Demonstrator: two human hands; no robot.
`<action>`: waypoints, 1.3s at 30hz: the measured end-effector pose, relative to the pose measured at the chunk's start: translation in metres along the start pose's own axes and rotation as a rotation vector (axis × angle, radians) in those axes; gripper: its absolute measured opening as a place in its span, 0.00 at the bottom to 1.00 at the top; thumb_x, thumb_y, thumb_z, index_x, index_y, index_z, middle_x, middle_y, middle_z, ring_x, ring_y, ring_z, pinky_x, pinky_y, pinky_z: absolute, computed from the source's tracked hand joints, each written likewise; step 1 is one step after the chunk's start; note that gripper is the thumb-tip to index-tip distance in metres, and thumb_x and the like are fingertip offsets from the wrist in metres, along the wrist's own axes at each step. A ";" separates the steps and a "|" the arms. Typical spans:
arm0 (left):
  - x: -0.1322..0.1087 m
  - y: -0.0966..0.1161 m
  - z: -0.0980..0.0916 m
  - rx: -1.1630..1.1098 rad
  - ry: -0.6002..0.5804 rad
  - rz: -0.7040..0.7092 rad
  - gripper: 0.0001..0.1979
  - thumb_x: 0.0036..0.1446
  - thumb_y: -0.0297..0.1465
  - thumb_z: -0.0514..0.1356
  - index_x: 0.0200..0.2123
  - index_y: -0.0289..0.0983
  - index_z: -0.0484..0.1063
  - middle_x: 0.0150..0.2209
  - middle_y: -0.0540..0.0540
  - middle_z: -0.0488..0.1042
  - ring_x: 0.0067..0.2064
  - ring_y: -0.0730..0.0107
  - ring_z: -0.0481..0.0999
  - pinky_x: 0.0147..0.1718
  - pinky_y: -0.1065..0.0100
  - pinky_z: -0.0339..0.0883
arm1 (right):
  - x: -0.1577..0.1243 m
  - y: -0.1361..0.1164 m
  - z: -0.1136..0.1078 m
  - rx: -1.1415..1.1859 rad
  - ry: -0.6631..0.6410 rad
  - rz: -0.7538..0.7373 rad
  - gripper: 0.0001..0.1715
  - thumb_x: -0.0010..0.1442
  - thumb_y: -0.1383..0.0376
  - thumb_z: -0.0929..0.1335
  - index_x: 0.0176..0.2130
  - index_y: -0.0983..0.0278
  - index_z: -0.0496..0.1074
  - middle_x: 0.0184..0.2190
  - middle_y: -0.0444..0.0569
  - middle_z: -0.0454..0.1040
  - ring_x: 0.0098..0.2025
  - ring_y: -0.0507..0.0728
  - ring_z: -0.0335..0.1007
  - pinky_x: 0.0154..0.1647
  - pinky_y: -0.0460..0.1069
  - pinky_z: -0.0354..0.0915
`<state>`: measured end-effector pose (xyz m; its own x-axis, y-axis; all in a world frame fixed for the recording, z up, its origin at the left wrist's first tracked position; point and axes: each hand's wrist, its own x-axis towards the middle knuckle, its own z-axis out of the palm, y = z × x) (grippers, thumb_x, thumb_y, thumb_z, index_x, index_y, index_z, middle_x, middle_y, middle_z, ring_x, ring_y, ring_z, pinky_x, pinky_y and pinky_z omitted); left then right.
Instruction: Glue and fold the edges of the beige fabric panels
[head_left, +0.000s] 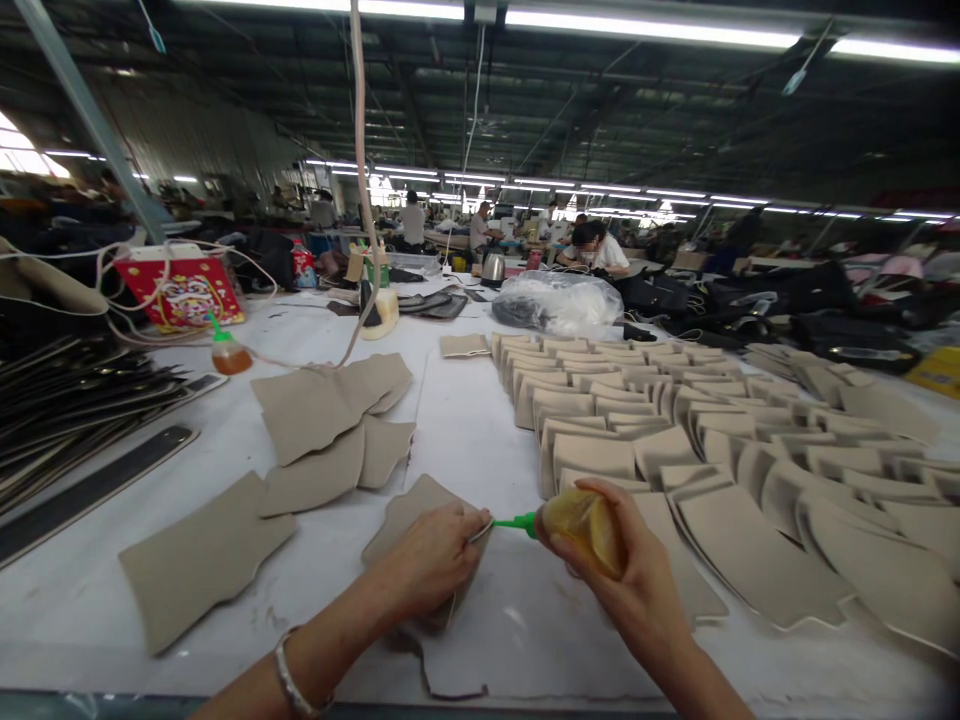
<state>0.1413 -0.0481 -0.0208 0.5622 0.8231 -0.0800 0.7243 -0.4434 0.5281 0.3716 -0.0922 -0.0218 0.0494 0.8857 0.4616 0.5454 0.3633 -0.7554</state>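
My right hand [626, 560] is wrapped round a clear squeeze bottle [581, 528] of amber liquid, tipped on its side. Its green nozzle points left and meets the edge of a beige cut panel [420, 510]. On that panel lies my left hand [439, 555], fingers closed at the edge beside the nozzle tip; my hand covers much of the piece. To the left, several more beige panels [206, 555] lie loose and overlapping. Rows of similar curved beige pieces [592, 455] stand overlapped on the right.
A second green-tipped bottle [231, 355] stands at the left near a red box [184, 285] and a stack of dark strips [75, 420]. A hose [361, 130] hangs down to the white table [465, 430]. Behind are a plastic bag [559, 300] and a seated person [600, 250].
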 end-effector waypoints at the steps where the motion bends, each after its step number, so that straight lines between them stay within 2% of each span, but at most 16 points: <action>1: 0.000 0.000 0.000 -0.001 -0.003 -0.003 0.26 0.55 0.24 0.46 0.54 0.42 0.70 0.43 0.42 0.75 0.46 0.56 0.74 0.47 0.59 0.65 | -0.001 0.001 0.000 -0.001 0.001 -0.005 0.26 0.59 0.52 0.72 0.53 0.56 0.63 0.46 0.46 0.68 0.46 0.62 0.66 0.50 0.54 0.61; 6: 0.000 0.001 -0.001 -0.033 -0.007 -0.003 0.25 0.54 0.23 0.47 0.52 0.42 0.71 0.46 0.44 0.75 0.48 0.59 0.73 0.50 0.63 0.63 | -0.004 0.003 -0.001 0.041 -0.019 0.001 0.26 0.59 0.52 0.72 0.52 0.55 0.63 0.46 0.44 0.68 0.45 0.60 0.66 0.46 0.51 0.62; 10: 0.001 -0.002 -0.001 -0.083 0.018 0.009 0.25 0.52 0.23 0.48 0.51 0.40 0.71 0.49 0.45 0.75 0.51 0.60 0.72 0.52 0.62 0.62 | -0.005 0.010 -0.001 0.056 0.017 -0.022 0.25 0.59 0.52 0.72 0.52 0.55 0.63 0.46 0.44 0.67 0.47 0.59 0.65 0.48 0.50 0.61; 17: 0.005 -0.007 -0.006 -0.134 -0.006 -0.033 0.25 0.49 0.23 0.49 0.50 0.39 0.73 0.46 0.45 0.77 0.48 0.61 0.74 0.47 0.64 0.64 | -0.013 0.021 -0.002 0.124 -0.052 -0.003 0.25 0.60 0.53 0.72 0.52 0.55 0.62 0.48 0.44 0.65 0.48 0.58 0.64 0.49 0.49 0.60; 26: 0.001 -0.006 -0.005 -0.180 0.020 -0.062 0.25 0.50 0.24 0.49 0.49 0.40 0.73 0.33 0.48 0.76 0.36 0.66 0.73 0.36 0.69 0.61 | -0.010 0.023 -0.001 0.105 0.000 -0.019 0.26 0.59 0.53 0.72 0.52 0.56 0.63 0.47 0.45 0.68 0.48 0.59 0.65 0.48 0.49 0.61; 35: 0.000 -0.003 -0.007 -0.173 0.010 -0.085 0.24 0.50 0.24 0.49 0.50 0.41 0.72 0.31 0.49 0.75 0.34 0.66 0.72 0.32 0.70 0.59 | -0.007 0.018 -0.004 0.108 0.019 0.057 0.27 0.58 0.52 0.72 0.52 0.59 0.63 0.46 0.48 0.68 0.46 0.62 0.66 0.47 0.52 0.63; 39: 0.000 -0.004 -0.006 -0.157 0.019 -0.086 0.24 0.50 0.24 0.49 0.49 0.42 0.72 0.32 0.49 0.75 0.36 0.66 0.72 0.35 0.69 0.59 | -0.013 0.015 -0.004 0.089 -0.035 0.072 0.28 0.59 0.52 0.72 0.53 0.59 0.62 0.46 0.47 0.68 0.46 0.62 0.66 0.46 0.52 0.64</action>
<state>0.1361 -0.0446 -0.0180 0.4924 0.8627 -0.1153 0.6973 -0.3117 0.6455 0.3827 -0.0990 -0.0375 0.0556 0.9197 0.3888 0.4648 0.3208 -0.8252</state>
